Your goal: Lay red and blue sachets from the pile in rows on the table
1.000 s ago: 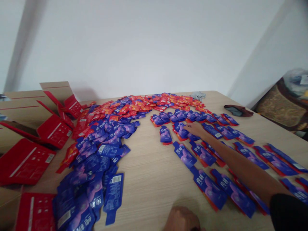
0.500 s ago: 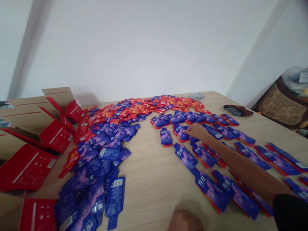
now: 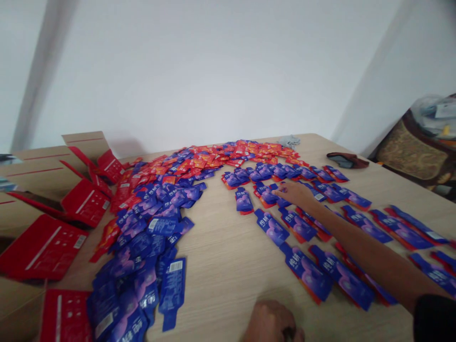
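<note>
The right hand (image 3: 294, 192) is stretched far out across the wooden surface (image 3: 221, 256), palm down and fingers loosely spread, its fingertips resting on a blue pouch (image 3: 270, 195) that lies on a red one in the second row of laid-out pairs — it presses rather than grips, with nothing closed in it. Just left of that pouch sits a single blue-on-red pair (image 3: 243, 201), standing apart from the rest. Rows of paired pouches (image 3: 342, 278) run from the far middle of the surface down toward the near right, passing under the outstretched forearm. The left hand (image 3: 272, 323) rests at the bottom edge of the view, knuckles up on the bare wood; how its fingers are set, or whether it holds anything, I cannot tell. To the left lies a loose heap of blue pouches (image 3: 149, 247), and behind it a band of red pouches (image 3: 213, 159) mixed with blue reaches along the far edge. Red cartons (image 3: 42, 247) with open flaps stand at the left — and a dark case (image 3: 347, 160) lies at the far right.
</note>
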A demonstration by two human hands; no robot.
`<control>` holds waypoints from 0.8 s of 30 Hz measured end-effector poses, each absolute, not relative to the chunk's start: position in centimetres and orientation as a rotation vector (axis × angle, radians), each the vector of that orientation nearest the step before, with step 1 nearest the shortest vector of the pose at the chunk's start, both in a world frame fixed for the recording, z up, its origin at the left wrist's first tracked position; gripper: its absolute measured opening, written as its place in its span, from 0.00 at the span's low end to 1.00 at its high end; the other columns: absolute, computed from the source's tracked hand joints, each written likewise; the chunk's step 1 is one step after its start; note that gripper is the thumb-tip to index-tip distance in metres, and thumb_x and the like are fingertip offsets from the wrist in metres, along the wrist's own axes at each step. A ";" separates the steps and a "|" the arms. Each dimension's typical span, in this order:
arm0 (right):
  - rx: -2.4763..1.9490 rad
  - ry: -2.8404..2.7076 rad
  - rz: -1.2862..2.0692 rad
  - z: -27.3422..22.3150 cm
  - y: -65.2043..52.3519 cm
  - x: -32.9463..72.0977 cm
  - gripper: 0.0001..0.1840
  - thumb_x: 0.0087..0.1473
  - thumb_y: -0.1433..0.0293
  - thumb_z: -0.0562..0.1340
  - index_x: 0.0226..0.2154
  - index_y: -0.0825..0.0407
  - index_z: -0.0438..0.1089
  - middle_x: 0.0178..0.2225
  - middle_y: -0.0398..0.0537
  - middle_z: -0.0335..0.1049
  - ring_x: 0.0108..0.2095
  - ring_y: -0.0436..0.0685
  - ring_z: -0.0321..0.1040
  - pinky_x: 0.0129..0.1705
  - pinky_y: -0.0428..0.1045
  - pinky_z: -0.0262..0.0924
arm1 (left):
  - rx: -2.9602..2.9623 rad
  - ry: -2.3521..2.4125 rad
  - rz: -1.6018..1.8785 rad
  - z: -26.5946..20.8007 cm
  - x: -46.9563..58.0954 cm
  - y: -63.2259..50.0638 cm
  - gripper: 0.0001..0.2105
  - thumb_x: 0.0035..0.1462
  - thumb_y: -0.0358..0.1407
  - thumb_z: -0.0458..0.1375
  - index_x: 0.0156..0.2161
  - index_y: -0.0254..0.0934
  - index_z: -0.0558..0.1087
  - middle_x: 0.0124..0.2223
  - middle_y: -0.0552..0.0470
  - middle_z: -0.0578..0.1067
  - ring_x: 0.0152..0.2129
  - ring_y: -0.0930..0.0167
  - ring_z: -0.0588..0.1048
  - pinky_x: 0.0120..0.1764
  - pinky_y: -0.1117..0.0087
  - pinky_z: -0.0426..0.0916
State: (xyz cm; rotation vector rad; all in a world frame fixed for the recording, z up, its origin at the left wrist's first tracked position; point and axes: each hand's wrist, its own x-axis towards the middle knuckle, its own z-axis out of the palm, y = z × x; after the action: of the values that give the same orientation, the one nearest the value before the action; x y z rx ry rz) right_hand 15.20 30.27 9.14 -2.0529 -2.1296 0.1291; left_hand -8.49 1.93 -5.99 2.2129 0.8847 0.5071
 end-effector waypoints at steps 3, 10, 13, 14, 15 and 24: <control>-2.000 -2.143 0.185 9.7 28.7 15.2 0.22 0.64 0.49 0.62 0.42 0.46 0.82 0.41 0.53 0.82 0.43 0.63 0.77 0.44 0.51 0.64 | 2.228 1.000 0.450 -3.9 -8.6 1.8 0.12 0.43 0.29 0.68 0.21 0.37 0.67 0.21 0.57 0.71 0.20 0.75 0.65 0.28 0.68 0.57; -1.436 -2.395 0.626 10.8 19.7 8.2 0.15 0.62 0.55 0.64 0.45 0.43 0.82 0.39 0.47 0.82 0.40 0.60 0.77 0.44 0.51 0.66 | 2.254 0.892 0.551 -0.7 -9.1 1.8 0.12 0.49 0.31 0.65 0.21 0.38 0.67 0.19 0.59 0.69 0.17 0.76 0.64 0.23 0.69 0.54; -1.134 -2.565 0.848 10.8 15.5 2.9 0.18 0.61 0.55 0.66 0.50 0.42 0.81 0.43 0.48 0.83 0.44 0.62 0.78 0.49 0.53 0.67 | 2.294 0.869 0.569 -0.3 -8.9 1.8 0.13 0.50 0.33 0.65 0.20 0.38 0.68 0.19 0.58 0.70 0.16 0.76 0.65 0.22 0.71 0.54; -1.033 -2.622 0.876 10.7 14.5 1.1 0.20 0.60 0.55 0.66 0.52 0.42 0.80 0.46 0.48 0.82 0.47 0.63 0.77 0.52 0.54 0.67 | 2.301 0.871 0.584 -0.3 -8.9 1.8 0.13 0.51 0.34 0.66 0.20 0.37 0.69 0.19 0.58 0.71 0.16 0.76 0.66 0.22 0.71 0.55; -0.936 -2.673 0.883 10.6 13.6 -0.7 0.21 0.60 0.55 0.67 0.54 0.42 0.80 0.49 0.49 0.82 0.50 0.64 0.76 0.55 0.56 0.66 | 2.305 0.872 0.600 -0.3 -8.8 1.8 0.13 0.51 0.35 0.66 0.20 0.37 0.69 0.20 0.58 0.72 0.16 0.76 0.66 0.22 0.71 0.56; -0.657 -2.722 0.801 5.6 12.9 -14.7 0.41 0.54 0.55 0.74 0.66 0.49 0.68 0.67 0.59 0.65 0.64 0.69 0.65 0.66 0.61 0.58 | 2.345 0.720 0.679 -1.7 -8.5 2.4 0.06 0.51 0.36 0.65 0.32 0.35 0.76 0.31 0.52 0.82 0.31 0.69 0.78 0.36 0.70 0.69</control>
State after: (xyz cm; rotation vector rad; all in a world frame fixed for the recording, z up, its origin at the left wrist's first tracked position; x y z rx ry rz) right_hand -14.70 12.86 5.56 -0.6565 -2.7222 0.8009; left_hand -8.51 2.41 -1.68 2.3453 0.7203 0.6795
